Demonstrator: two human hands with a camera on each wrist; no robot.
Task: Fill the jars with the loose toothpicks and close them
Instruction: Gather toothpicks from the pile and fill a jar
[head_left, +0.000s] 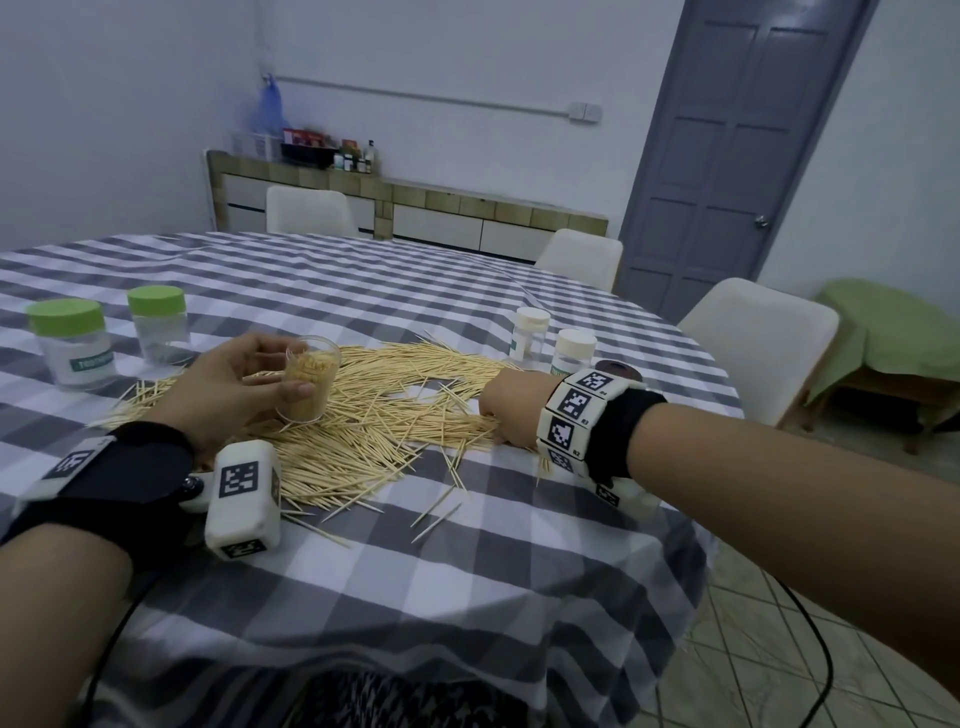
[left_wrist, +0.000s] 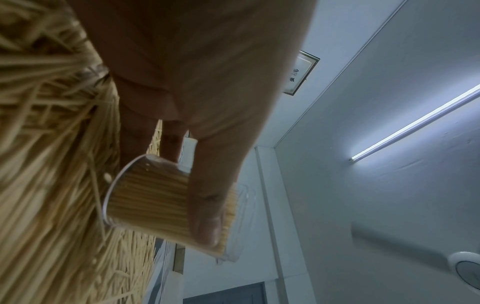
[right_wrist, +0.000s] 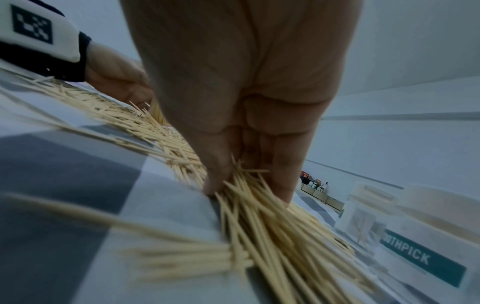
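While the left hand (head_left: 228, 384) gripped the packed open jar (head_left: 309, 382) amid the toothpick pile (head_left: 374, 415), only the wrist view showed right-hand fingers (right_wrist: 215, 164) pinching a toothpick bundle (right_wrist: 249, 197).

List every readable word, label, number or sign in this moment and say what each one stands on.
"THPICK", white letters on a teal label, first letters cut off: white-lidded jar beside the right hand.
"R2", "R3", "R4": marker tiles of the right wrist band.
Teal label on the left green-lidded jar: too blurred to read.
Framed picture on the wall: characters too blurred to read.
Boxes on the far counter: print too small.
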